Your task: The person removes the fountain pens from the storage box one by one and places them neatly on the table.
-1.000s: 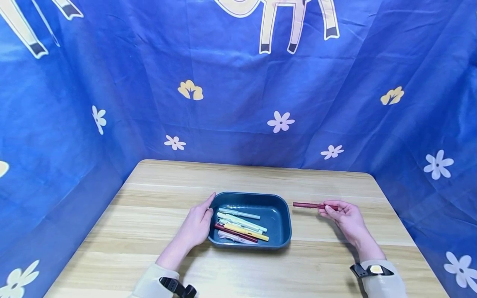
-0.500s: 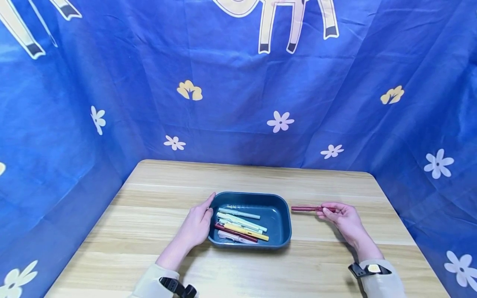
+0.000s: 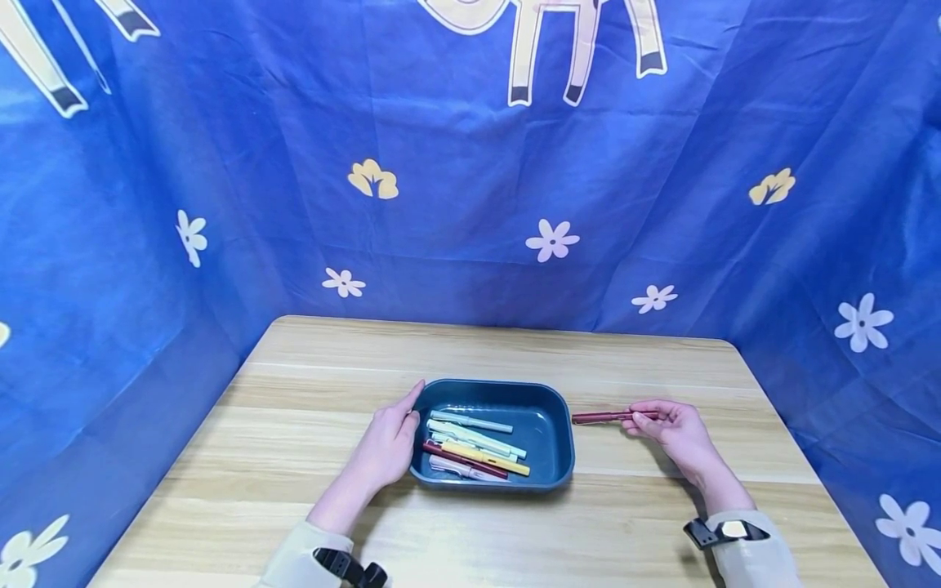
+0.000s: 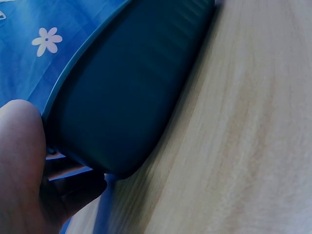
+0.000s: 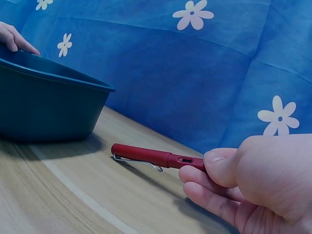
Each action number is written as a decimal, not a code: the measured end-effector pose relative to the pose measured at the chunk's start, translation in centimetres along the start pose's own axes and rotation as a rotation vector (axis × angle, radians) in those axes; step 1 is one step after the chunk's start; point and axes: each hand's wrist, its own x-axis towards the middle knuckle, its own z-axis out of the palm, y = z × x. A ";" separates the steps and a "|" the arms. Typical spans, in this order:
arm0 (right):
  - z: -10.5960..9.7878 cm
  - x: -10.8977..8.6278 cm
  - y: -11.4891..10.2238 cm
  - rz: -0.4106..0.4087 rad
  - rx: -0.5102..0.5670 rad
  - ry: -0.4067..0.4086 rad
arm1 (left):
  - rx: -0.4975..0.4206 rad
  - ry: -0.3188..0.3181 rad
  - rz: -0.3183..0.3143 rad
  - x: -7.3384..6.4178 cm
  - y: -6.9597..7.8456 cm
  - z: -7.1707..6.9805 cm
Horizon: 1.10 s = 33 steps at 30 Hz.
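My right hand (image 3: 675, 431) pinches a dark red pen (image 5: 146, 156) by its barrel end between thumb and fingers. The capped end with its wire clip points left, close to the right side of a dark teal bin (image 3: 540, 482). Seen from the right wrist, the pen lies low over the wood. My left hand (image 3: 388, 441) grips the bin's left end, thumb at the rim and fingers curled against the outside. Inside the bin, toward its left, lie several pens: pale green ones (image 3: 470, 421), a yellow pen (image 3: 488, 459), another dark red pen (image 3: 434, 448) and a pale lilac pen (image 3: 456, 467).
The bin stands on a light wooden table (image 3: 294, 392) with rounded far corners. A blue curtain (image 3: 456, 229) with flowers and animal legs encloses the back and both sides. Each sleeve carries a black wrist strap (image 3: 724, 532).
My right hand has moved slightly left and nearer to me with the red pen, bringing its capped end closer to the bin. The left hand and the bin have stayed in place.
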 end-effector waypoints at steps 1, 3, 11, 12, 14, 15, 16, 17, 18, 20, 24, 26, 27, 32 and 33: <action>0.0 0.0 0.0 0.007 -0.002 0.004 | 0.001 0.000 -0.001 0.0 0.0 0.0; 0.0 0.0 -0.1 0.013 -0.010 0.003 | 0.003 -0.001 -0.002 0.0 -0.1 0.0; -0.1 0.3 -0.2 0.023 -0.086 -0.002 | 0.007 -0.005 0.001 0.0 -0.2 0.0; -0.1 0.3 -0.2 0.021 -0.097 -0.003 | 0.009 -0.004 0.000 0.0 -0.2 0.0; -0.2 0.4 -0.1 0.017 -0.121 0.007 | 0.007 -0.006 -0.002 0.0 -0.1 0.0; -0.2 0.4 -0.1 0.012 -0.146 0.018 | 0.006 -0.006 -0.003 0.0 -0.1 0.0; -0.2 0.4 -0.1 0.001 -0.186 0.026 | 0.005 -0.005 -0.003 0.0 -0.1 0.0; -0.2 0.4 -0.1 -0.008 -0.227 0.039 | 0.004 -0.006 -0.005 0.0 0.0 -0.1; -0.2 0.4 -0.1 -0.019 -0.272 0.052 | 0.003 -0.006 -0.004 0.0 0.0 -0.1; -0.3 0.3 0.0 -0.044 -0.363 0.074 | 0.001 -0.005 -0.003 0.0 0.0 -0.1; -0.4 0.4 0.0 -0.095 -0.471 0.083 | 0.002 -0.003 0.007 0.0 0.0 -0.1; -0.4 0.4 0.0 -0.119 -0.507 0.077 | 0.003 -0.001 0.010 0.0 0.0 0.0; -0.4 0.4 0.1 -0.132 -0.525 0.075 | 0.003 0.000 0.010 0.0 -0.1 0.0; -0.5 0.6 0.1 -0.172 -0.591 0.072 | 0.001 -0.001 0.011 0.0 -0.2 0.0; -0.5 0.6 0.1 -0.176 -0.600 0.071 | 0.001 -0.002 0.011 0.0 -0.2 0.0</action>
